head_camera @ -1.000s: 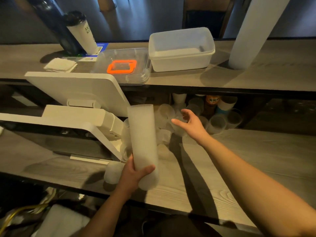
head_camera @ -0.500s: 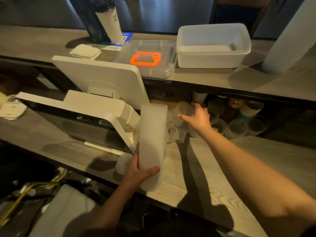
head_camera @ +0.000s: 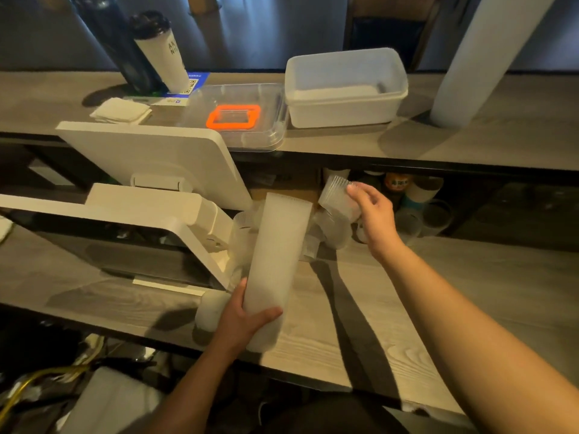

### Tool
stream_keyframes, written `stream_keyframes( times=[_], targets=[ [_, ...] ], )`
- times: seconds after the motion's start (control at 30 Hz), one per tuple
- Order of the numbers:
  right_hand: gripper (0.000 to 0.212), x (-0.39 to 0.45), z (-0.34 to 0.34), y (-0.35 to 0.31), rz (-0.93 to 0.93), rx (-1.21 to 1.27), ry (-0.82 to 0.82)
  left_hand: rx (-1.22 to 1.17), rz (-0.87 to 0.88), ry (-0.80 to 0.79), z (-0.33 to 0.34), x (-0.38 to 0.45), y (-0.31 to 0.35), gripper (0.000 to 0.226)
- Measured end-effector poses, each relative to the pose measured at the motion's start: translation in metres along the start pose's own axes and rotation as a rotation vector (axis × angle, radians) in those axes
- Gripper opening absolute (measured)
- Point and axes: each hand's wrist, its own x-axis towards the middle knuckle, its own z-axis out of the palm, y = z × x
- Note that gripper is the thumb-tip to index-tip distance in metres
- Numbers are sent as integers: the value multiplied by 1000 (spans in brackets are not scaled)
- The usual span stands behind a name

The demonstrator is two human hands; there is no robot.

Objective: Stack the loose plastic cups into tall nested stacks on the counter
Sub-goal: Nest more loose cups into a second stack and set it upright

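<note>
A tall nested stack [head_camera: 279, 264] of frosted cups is gripped near its base by the left hand [head_camera: 242, 321], thumb across the front and fingers curled behind, just as it was half a second ago. It is held tilted, its open end leaning away over the wooden counter [head_camera: 391, 308], and its base sits slightly nearer the counter's front edge than before. Beyond it, a short nested stack of clear cups [head_camera: 336, 195] is now pinched by the right hand [head_camera: 374, 214] and is lifted clear of the loose cups [head_camera: 332, 230] heaped at the back of the counter; earlier that hand was only reaching into the heap with nothing raised. The short stack is held with its rim tipped up and to the left, just beside the tall stack's open end but apart from it. To the left, a white point-of-sale terminal [head_camera: 150, 170] is seen. On the upper shelf behind, a white tub [head_camera: 344, 89] and a clear lid with an orange frame [head_camera: 235, 117] are set side by side.
</note>
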Motion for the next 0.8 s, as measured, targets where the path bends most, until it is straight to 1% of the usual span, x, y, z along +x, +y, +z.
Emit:
stream_keyframes(
  times=[0.07, 0.17, 0.2, 0.3, 0.37, 0.43, 0.53, 0.63, 0.73, 0.8],
  targets=[
    [43, -6, -9, -5, -14, 58, -13, 57, 37, -28, 3, 0, 4, 93],
    [50, -15, -21, -19, -43, 99, -39, 144, 90, -71, 8, -1, 8, 93],
    [53, -17, -25, -24, -50, 81, -49, 172, 103, -86, 10, -2, 10, 94],
    [50, -25, -31, -36, -94, -59, -97, 265, 130, -98, 14, -3, 12, 101],
    [52, -28, -34, -39, -134, -162, -135, 303, 141, -97, 17, -3, 13, 99],
    [54, -33, -36, -41, -146, -205, -150, 293, 145, -107, 19, -3, 13, 95],
    [64, -39, -35, -41, -155, -238, -160, 280, 138, -109, 21, -3, 16, 93],
    [61, -43, -28, -37, -146, -259, -184, 249, 113, -113, 20, -3, 18, 94],
    [59, -49, -16, -30, -116, -239, -193, 179, 97, -115, 20, -2, 20, 106],
    [60, -55, -6, -23, -109, -276, -220, 147, 104, -108, 19, -2, 21, 105]
  ],
)
